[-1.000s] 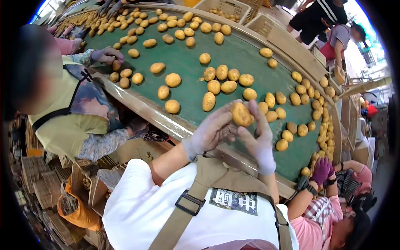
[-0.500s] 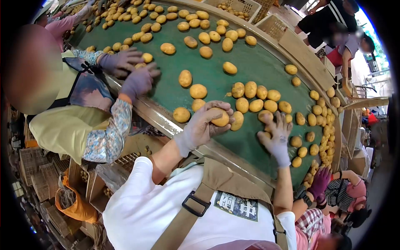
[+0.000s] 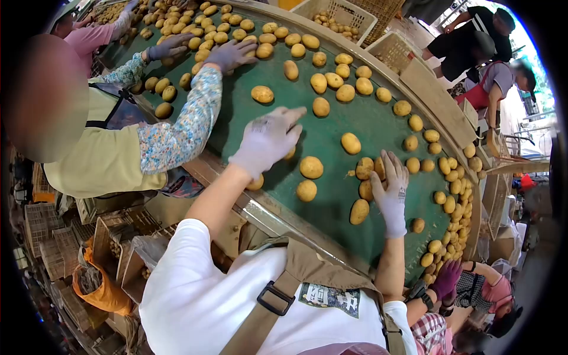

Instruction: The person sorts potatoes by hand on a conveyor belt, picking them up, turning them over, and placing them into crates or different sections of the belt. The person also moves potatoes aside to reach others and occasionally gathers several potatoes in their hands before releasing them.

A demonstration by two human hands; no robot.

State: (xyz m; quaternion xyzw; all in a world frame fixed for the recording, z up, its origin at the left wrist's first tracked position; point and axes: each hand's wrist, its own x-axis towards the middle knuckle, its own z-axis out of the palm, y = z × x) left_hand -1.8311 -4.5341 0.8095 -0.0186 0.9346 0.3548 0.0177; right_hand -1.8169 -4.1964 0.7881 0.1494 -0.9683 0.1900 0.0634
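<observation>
My left hand (image 3: 269,139), in a pale glove, reaches palm down over the green belt (image 3: 337,236) with its fingers stretched out. One potato (image 3: 289,153) shows partly from under it, and another potato (image 3: 255,183) lies by the wrist. To its right two potatoes (image 3: 310,167) rest on the belt. My right hand (image 3: 391,195), also gloved, lies with fingers extended against a small group of potatoes (image 3: 365,168). Its fingers partly cover some of them. A longer potato (image 3: 358,211) sits just left of that palm.
At the left, a co-worker's gloved hand (image 3: 231,56) reaches among many potatoes. A purple-gloved hand (image 3: 447,279) is at the lower right beside piled potatoes (image 3: 458,201). A metal rail (image 3: 278,222) edges the belt near me. Crates (image 3: 361,18) stand beyond the far edge.
My left hand has let go of the potato it held, turned palm down and moved up and left. My right hand stays near the same place. Potatoes nearby have shifted.
</observation>
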